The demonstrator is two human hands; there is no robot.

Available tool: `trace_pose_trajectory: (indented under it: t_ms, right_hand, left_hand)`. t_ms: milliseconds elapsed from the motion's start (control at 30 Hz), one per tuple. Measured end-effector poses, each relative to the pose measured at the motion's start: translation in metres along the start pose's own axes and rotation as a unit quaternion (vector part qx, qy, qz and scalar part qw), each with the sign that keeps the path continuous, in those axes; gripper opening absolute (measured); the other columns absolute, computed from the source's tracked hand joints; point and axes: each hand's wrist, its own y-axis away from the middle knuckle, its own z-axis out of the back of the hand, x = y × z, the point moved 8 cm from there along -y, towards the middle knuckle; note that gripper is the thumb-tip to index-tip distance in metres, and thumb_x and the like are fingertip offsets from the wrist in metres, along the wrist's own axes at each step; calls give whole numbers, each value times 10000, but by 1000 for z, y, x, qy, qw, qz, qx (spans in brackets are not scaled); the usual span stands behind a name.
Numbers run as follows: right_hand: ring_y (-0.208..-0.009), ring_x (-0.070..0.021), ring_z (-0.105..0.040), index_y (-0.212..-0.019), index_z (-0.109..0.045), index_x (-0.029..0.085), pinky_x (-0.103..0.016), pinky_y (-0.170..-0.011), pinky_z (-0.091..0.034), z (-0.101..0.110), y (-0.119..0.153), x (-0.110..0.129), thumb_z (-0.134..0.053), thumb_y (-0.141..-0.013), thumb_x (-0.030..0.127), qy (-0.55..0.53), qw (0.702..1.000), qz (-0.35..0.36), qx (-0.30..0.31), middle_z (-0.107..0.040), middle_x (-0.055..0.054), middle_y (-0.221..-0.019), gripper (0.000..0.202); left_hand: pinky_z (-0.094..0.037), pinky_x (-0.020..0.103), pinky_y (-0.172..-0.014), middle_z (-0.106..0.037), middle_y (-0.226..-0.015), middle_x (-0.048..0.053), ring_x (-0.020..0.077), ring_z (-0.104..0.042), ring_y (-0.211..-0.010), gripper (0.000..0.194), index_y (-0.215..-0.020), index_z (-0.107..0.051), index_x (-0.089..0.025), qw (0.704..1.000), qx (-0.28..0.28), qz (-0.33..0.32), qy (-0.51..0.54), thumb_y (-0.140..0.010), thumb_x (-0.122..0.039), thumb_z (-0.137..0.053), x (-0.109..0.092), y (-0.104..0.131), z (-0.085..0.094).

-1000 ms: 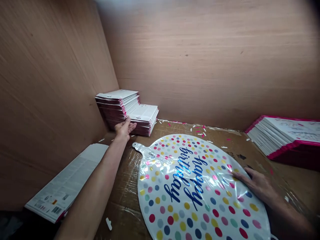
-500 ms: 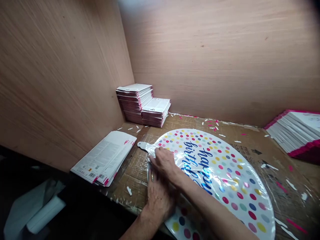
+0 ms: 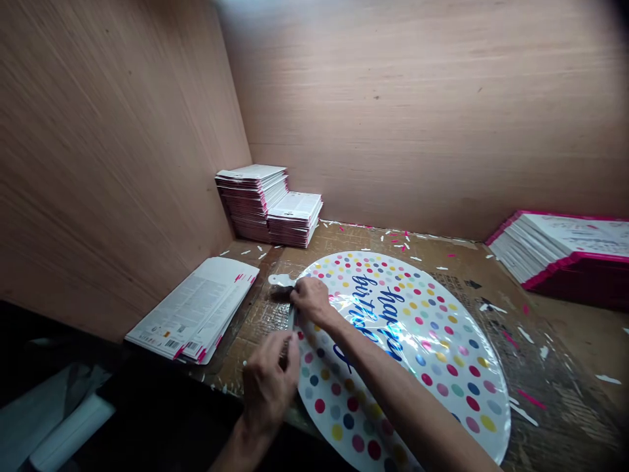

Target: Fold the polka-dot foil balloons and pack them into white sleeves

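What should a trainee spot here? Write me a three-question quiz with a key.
1. True or false: the person's right hand is nearer than the left hand to the neck of the round white foil balloon with multicoloured dots.
2. Which blue script word is printed on it: a) thanks, b) happy, c) love?
3. Which of the two adjoining stacks of pink-edged white cardboard packs stands taller, left or right?

Key: 1 true; 2 b; 3 left.

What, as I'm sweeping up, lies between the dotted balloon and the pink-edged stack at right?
The head view shows cardboard strewn with white scraps and pink scraps.
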Motion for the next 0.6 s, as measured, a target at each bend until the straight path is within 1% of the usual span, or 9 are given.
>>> trace_pose_trajectory:
  t_ms: [67,100,133,200,267,300,400,500,600]
  right_hand:
    - [-873,-199,-675,-895,-736,154,-247,-717,-458,1,4,-18,-537,-898,273,-66,998,-14,0,-744,-98,-895,232]
    - [-816,-180,-678,-861,-736,155,-230,-685,-452,0,6,-24,-532,-902,298,-103,995,-16,4,-747,-82,-837,252]
    - [-746,-158,-674,-825,-733,157,-213,-649,-444,-2,7,-28,-525,-906,317,-138,990,-15,10,-743,-62,-776,275]
    - [-616,-120,-644,-754,-720,160,-188,-578,-421,-7,9,-31,-520,-897,308,-202,979,-12,24,-724,-28,-676,287]
    - [-549,-104,-616,-707,-705,154,-179,-535,-400,-11,8,-32,-534,-855,244,-252,967,-18,29,-707,-13,-626,243]
    - [-538,-103,-611,-697,-699,151,-177,-525,-394,-12,7,-33,-541,-829,212,-272,962,-23,27,-701,-11,-614,215]
    - [-533,-109,-608,-673,-683,141,-174,-509,-389,-12,5,-37,-531,-800,174,-324,945,-44,15,-689,-18,-590,200]
    - [-511,-111,-605,-641,-663,143,-170,-485,-394,-13,5,-41,-494,-829,194,-373,926,-54,18,-680,-26,-572,258]
    - [-471,-118,-600,-630,-650,152,-174,-448,-396,-16,3,-40,-503,-823,211,-415,907,-58,31,-669,-19,-550,251]
  left_hand:
    - [-544,301,-747,-726,-1014,94,194,-706,-833,206,-1060,-615,-185,991,-8,133,-6,-901,-274,-521,36,-31,-1]
    - [-539,296,-758,-722,-1060,108,192,-710,-846,261,-1121,-587,-168,981,7,192,-9,-883,-264,-543,52,-46,-8]
    - [-534,292,-757,-729,-1047,110,194,-715,-850,308,-1153,-568,-157,971,35,236,-14,-867,-270,-571,65,-60,-18]
    - [-524,313,-775,-746,-967,114,234,-716,-901,363,-1153,-565,-139,961,59,270,-30,-834,-301,-623,77,-85,-36]
    - [-511,350,-810,-745,-952,135,287,-699,-975,399,-1139,-574,-132,960,57,270,-52,-798,-320,-665,79,-101,-48]
    - [-502,365,-832,-736,-994,153,304,-684,-1015,415,-1149,-571,-128,961,53,266,-61,-794,-321,-667,77,-105,-53]
    - [-482,377,-889,-684,-1146,192,303,-647,-1097,440,-1230,-535,-107,969,39,234,-72,-867,-352,-578,68,-105,-60]
    - [-474,352,-917,-675,-1173,166,269,-637,-1102,448,-1231,-551,-115,978,33,193,-68,-913,-429,-509,63,-102,-61]
    - [-486,316,-865,-710,-1073,104,243,-658,-1011,347,-1101,-638,-165,982,39,166,-75,-869,-417,-584,63,-103,-63]
